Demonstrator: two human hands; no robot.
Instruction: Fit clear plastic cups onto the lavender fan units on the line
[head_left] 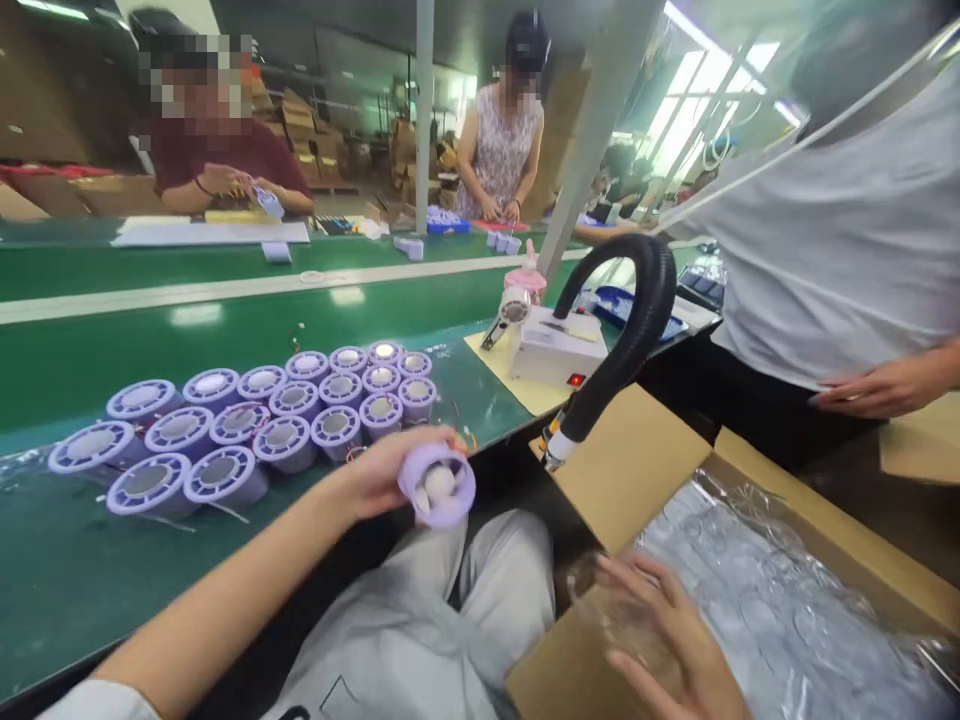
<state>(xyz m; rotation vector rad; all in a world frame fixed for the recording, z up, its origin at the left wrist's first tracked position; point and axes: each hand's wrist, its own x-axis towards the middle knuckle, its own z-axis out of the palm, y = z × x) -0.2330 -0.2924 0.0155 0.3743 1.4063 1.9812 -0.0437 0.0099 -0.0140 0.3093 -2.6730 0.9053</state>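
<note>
My left hand [382, 468], wrapped round its side, grips a purple fan housing [405, 490] whose open end faces me; pale blades and a round hub show inside. Low on the right, my right hand [667, 630] is curled about a clear plastic piece [589, 590], round-edged and blurred by motion. That hand is over a flap of an open cardboard box [622, 465]. Similar clear plastic pieces [780, 600] fill the box. On the green bench, several purple fan housings [281, 437] stand in rows, left of my left hand, with thin wires beside some.
A white device [559, 345] with a red lit switch and black flexible hose [664, 290] stands on the bench. Near it are a white fan-shaped part [514, 305] and a blue tray [637, 310]. Co-workers sit and stand across the bench; another person stands close at right.
</note>
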